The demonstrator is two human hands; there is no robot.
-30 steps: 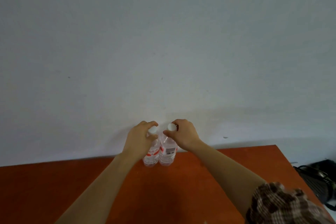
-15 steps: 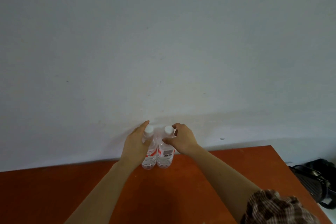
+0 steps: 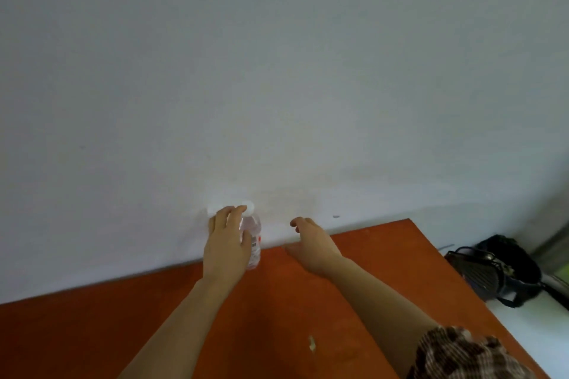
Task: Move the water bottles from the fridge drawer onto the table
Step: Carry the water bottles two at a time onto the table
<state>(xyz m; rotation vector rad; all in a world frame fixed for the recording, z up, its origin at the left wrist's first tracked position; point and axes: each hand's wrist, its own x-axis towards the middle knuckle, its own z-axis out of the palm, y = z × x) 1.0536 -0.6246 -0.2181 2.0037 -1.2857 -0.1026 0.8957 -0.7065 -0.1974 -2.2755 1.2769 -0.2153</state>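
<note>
Water bottles [image 3: 255, 235] stand upright on the orange bench [image 3: 277, 317]; left hand [image 3: 226, 243] rests straight-fingered against them, right hand [image 3: 311, 240] hovers beside, loosely spread.

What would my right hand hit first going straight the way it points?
Probably the white wall behind the table; the right hand seems to point just past the water bottle, though depth is unclear.

Soft, even, fairly bright light, perhaps from the right; faint shadow on the wall [image 3: 338, 200] above the worktop's [image 3: 92, 332] far edge; frame slightly soft, edges bowed.
</note>
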